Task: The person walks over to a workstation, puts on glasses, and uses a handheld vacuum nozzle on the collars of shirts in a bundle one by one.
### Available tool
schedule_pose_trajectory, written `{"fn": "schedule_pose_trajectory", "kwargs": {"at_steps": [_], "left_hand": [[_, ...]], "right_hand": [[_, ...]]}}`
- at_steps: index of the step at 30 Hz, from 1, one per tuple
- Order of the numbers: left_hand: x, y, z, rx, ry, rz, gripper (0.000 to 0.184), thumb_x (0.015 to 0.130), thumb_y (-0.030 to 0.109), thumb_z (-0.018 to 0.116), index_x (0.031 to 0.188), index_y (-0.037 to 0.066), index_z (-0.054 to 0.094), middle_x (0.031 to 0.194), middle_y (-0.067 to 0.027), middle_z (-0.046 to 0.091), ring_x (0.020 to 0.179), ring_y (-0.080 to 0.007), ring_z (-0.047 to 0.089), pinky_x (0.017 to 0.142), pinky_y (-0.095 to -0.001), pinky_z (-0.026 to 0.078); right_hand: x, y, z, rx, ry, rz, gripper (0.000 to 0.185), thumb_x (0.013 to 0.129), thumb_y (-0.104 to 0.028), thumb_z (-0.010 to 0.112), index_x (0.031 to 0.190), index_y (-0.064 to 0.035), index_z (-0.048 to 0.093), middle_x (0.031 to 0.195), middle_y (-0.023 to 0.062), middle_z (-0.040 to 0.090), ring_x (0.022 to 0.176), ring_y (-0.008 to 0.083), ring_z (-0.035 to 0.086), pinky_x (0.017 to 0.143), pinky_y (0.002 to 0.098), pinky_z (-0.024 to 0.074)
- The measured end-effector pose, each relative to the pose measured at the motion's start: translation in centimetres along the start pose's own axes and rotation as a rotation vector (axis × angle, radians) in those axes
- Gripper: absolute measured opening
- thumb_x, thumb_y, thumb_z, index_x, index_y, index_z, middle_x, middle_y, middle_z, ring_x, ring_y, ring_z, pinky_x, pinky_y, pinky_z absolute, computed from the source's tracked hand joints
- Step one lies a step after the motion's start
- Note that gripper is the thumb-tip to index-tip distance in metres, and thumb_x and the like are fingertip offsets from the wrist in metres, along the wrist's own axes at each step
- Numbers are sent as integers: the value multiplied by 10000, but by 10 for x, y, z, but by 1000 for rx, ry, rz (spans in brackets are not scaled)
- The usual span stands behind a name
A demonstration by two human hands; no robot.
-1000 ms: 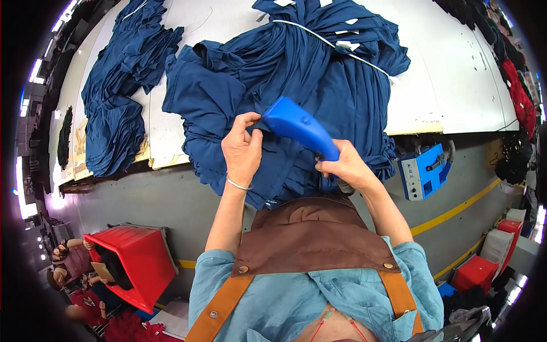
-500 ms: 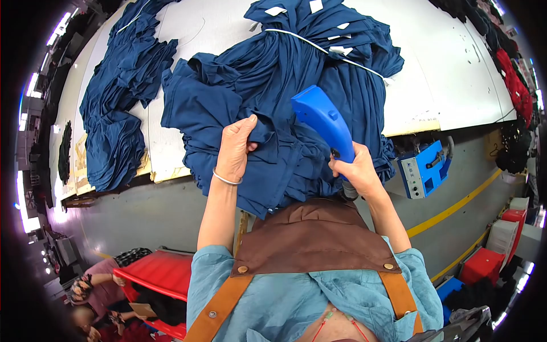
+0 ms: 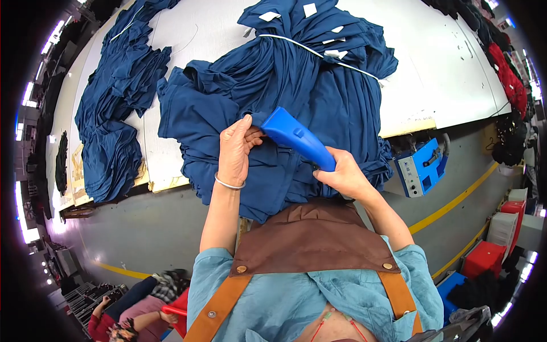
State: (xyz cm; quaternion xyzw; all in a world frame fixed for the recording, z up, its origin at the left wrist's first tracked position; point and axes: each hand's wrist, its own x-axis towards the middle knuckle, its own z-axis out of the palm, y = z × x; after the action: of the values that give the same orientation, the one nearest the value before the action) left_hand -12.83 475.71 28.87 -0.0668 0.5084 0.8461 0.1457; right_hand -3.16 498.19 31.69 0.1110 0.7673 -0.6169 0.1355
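Your right hand [image 3: 345, 174] has its fingers closed round the handle end of a blue hand tool [image 3: 301, 141], which lies slantwise over the near half of the big cloth bundle [image 3: 319, 97]. The tool's wide nose is just beside the fingers of your left hand [image 3: 235, 149]. Those fingers are curled in, pinching a fold of cloth [image 3: 257, 118] on the left part of the bundle; whether the nose touches that fold, you cannot tell from here.

Across the upper part of the bundle runs a white tie [image 3: 317, 52], with white tags [image 3: 310, 9] beyond it. The bundle sits on a white counter [image 3: 419, 51] and hangs over its near edge towards your brown apron [image 3: 313, 236]. Left of the bundle, well apart, is a second dark blue pile [image 3: 111, 114].

Right of the bundle, below the counter's edge, is a blue machine [image 3: 421, 168]. Beyond that, a yellow line [image 3: 456, 198] crosses the grey floor, with a red bin [image 3: 483, 259] further off. Behind the bundle's left side, at your back, is another person [image 3: 139, 310].
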Motion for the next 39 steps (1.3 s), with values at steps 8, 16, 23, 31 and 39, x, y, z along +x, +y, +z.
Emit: {"fn": "schedule_pose_trajectory", "kwargs": {"at_steps": [8, 16, 23, 31, 39], "left_hand": [[4, 3, -5, 27, 27, -10, 251, 977, 223, 587, 918, 0, 687, 834, -109, 702, 689, -142, 643, 653, -214, 487], [17, 43, -35, 1724, 165, 894, 555, 929, 149, 526, 1458, 53, 387, 1412, -223, 455, 1296, -365, 473, 1067, -366, 387], [133, -21, -154, 1543, 208, 465, 629, 903, 259, 543, 1502, 261, 353, 1522, -161, 335, 1398, -406, 318, 1106, -509, 311], [56, 12, -82, 1423, 184, 811, 441, 789, 184, 641, 1210, 74, 569, 1274, -127, 557, 1090, -298, 572, 976, -405, 401], [-44, -50, 1, 1650, -116, 765, 161, 742, 127, 692, 863, 100, 590, 848, -46, 558, 743, -238, 514, 750, -323, 390]], "right_hand": [[7, 8, 0, 60, 13, -23, 142, 720, -55, 636, 845, -6, 591, 710, 51, 572, 589, 133, 483, 592, 257, 432], [14, 22, -22, 294, 167, 23, 157, 737, -52, 675, 864, -1, 597, 712, 62, 584, 557, 121, 542, 558, 223, 448], [12, 23, -16, 253, 137, 34, 160, 740, -56, 670, 871, 2, 597, 722, 66, 584, 552, 127, 532, 560, 230, 454], [-4, 49, -11, 154, 55, -7, 134, 724, -47, 623, 850, -20, 588, 686, 41, 568, 559, 116, 478, 564, 232, 422], [-8, 62, -14, -7, 64, 40, 118, 701, -61, 603, 808, -25, 570, 658, 36, 546, 567, 130, 462, 571, 246, 413]]}}
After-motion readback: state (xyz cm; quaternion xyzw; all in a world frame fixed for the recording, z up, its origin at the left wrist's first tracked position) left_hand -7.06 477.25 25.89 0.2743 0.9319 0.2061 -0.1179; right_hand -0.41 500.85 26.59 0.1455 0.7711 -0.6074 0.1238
